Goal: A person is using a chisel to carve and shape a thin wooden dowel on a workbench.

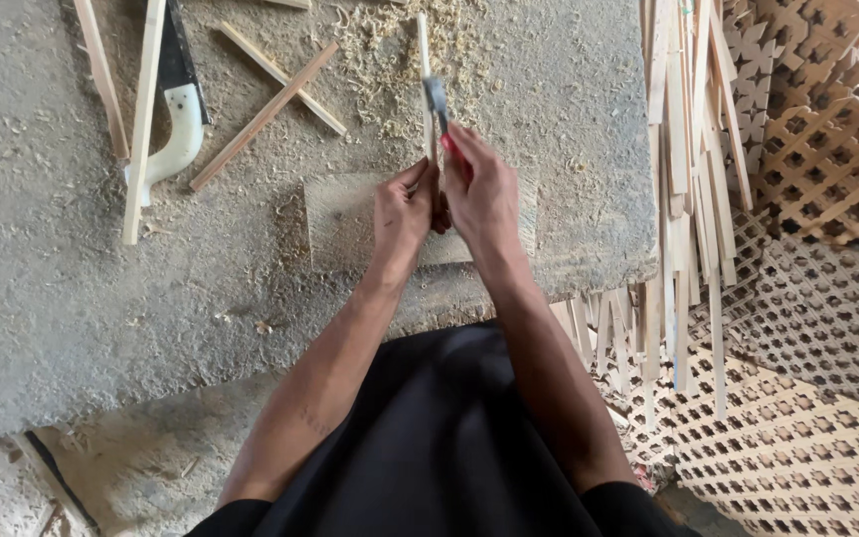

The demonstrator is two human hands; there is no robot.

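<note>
My left hand (pixel 402 212) grips the lower end of a thin pale wooden stick (pixel 424 45) that points away from me. My right hand (pixel 484 194) holds a knife with a red handle (pixel 452 149); its grey blade (pixel 436 99) lies against the stick's right side. Both hands sit close together above a small flat wooden block (pixel 335 224) on the grey concrete slab (pixel 72 298). Pale wood shavings (pixel 385 45) lie scattered just beyond the hands.
A handsaw with a white handle (pixel 183 119) lies at the far left among loose wooden strips (pixel 141 119); two strips cross (pixel 280 85). A pile of thin sticks (pixel 683 179) lies on the right beside wooden lattice panels (pixel 817 298).
</note>
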